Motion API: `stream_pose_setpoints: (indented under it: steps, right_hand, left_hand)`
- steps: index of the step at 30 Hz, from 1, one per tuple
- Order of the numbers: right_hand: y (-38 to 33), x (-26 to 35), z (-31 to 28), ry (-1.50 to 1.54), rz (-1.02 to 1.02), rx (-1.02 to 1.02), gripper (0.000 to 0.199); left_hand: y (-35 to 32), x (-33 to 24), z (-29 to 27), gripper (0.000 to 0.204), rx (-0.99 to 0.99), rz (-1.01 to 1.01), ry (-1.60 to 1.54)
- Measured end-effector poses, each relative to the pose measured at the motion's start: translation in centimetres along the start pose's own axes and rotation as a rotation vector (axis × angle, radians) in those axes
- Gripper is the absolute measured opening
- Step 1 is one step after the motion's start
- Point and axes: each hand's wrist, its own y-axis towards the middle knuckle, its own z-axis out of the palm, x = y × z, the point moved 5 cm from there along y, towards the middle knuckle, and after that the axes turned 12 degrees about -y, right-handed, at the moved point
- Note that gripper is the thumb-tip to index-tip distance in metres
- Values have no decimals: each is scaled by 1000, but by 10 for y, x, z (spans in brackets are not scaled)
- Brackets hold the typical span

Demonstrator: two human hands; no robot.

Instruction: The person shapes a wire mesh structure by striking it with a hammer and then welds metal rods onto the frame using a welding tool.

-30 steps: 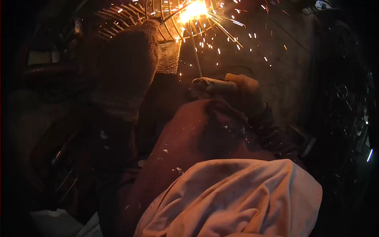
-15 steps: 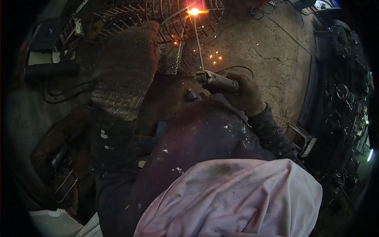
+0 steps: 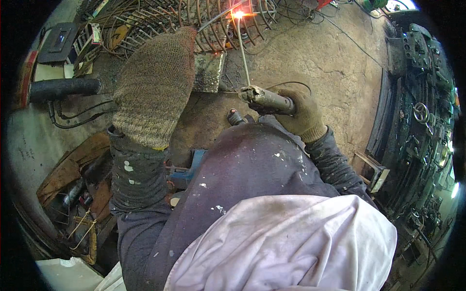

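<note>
My right hand (image 3: 306, 114), in a knit work glove, is wrapped around a welding electrode holder (image 3: 274, 103). A thin welding electrode (image 3: 244, 56) rises from its jaw, and its far end meets a bright arc glow (image 3: 238, 14) at a cage of curved metal rods (image 3: 206, 23). My left hand (image 3: 155, 82) wears a thick brown knit glove and reaches to the near side of this cage. From the glove's tip a thin straight metal rod (image 3: 213, 21) runs toward the glow. The left fingers are mostly hidden behind the glove's back; they appear closed on that rod.
A rough metal plate (image 3: 208, 72) lies under the cage's near side. Cables (image 3: 80, 116) and a dark cylinder (image 3: 65, 88) are at the left. Dark metal machinery (image 3: 420, 121) lines the right. A blue object (image 3: 187, 169) sits beside my left sleeve, and my foot (image 3: 235, 117) shows below.
The picture is brighter and the arc glow looks smaller. Flying sparks seen over the floor before are gone. Both hands, the holder and the electrode stay nearly in place.
</note>
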Motion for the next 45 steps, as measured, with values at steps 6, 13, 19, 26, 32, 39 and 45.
stream_pose_setpoints:
  steps: [6,13,19,26,32,39,45]
  right_hand:
    - [-8,-1,9,3,-67,-181,49]
    - [-7,0,9,66,-118,-170,45]
    - [-2,4,1,62,-100,-145,39]
    - [-19,-10,2,72,76,-183,42]
    - [-18,-16,2,127,133,-164,44]
    - [-21,-17,0,158,178,-122,47]
    - [-25,-26,5,180,213,-174,46]
  left_hand:
    - [2,-8,-11,26,-34,28,46]
    - [5,-9,-11,26,5,24,45]
    - [4,-7,-15,26,29,16,56]
    - [11,-3,-8,26,41,61,75]
    - [1,6,-12,28,-82,47,15]
    - [-3,13,-1,34,-37,35,6]
    - [12,8,-2,28,72,-70,-51]
